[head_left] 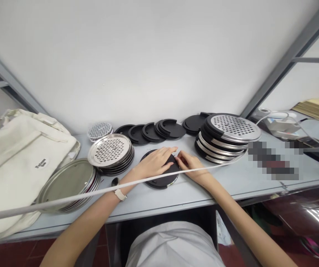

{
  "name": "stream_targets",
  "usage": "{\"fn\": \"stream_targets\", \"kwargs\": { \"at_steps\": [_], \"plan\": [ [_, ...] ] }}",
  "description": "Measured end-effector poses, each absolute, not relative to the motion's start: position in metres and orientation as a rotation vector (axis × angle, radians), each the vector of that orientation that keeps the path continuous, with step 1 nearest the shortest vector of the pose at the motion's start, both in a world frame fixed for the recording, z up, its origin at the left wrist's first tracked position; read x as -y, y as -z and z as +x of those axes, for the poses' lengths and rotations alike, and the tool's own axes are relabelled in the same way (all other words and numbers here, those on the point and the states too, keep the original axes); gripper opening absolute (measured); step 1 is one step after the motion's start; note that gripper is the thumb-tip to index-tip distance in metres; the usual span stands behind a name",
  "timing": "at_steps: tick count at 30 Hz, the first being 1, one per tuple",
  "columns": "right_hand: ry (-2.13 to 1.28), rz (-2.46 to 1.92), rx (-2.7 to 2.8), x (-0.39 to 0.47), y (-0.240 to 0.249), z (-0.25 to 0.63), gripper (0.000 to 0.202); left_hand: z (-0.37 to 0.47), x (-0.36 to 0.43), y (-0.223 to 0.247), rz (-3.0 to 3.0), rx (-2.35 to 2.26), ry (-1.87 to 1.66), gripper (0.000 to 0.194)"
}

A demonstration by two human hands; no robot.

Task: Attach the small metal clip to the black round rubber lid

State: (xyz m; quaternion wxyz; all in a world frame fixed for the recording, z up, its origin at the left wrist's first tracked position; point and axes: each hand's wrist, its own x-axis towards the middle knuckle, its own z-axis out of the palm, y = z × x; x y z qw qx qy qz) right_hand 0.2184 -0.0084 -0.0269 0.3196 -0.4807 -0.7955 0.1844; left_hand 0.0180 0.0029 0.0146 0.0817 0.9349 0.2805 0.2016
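In the head view, a round black plastic disc (162, 181) lies flat on the table near its front edge. My left hand (158, 161) rests across the top of it, fingers stretched out to the right and thumb apart. At the disc's right rim, my right hand (190, 164) has its thumb and fingers pinched together. A small pale spot shows at those fingertips, too small to name. To the left stands a stack of perforated round metal grater plates (109, 150). On the right, a taller stack of grater plates in black holders (233, 128) rises beside my right hand.
Several black discs (172, 129) lie overlapped along the wall. Left are olive-green round plates (67, 180) and a cream canvas bag (23, 159). A white cord (73, 198) crosses the view in front of my arms. Grey frame posts (284, 68) flank the table.
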Motion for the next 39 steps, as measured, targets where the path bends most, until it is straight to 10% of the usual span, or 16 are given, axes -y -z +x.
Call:
{"fn": "stream_targets", "kwargs": {
  "at_steps": [39],
  "plan": [
    [-0.468, -1.279, 2.267, 0.015, 0.025, 0.220, 0.019, 0.019, -0.013, -0.002, 2.781, -0.690, -0.674, 0.024]
  ]
}}
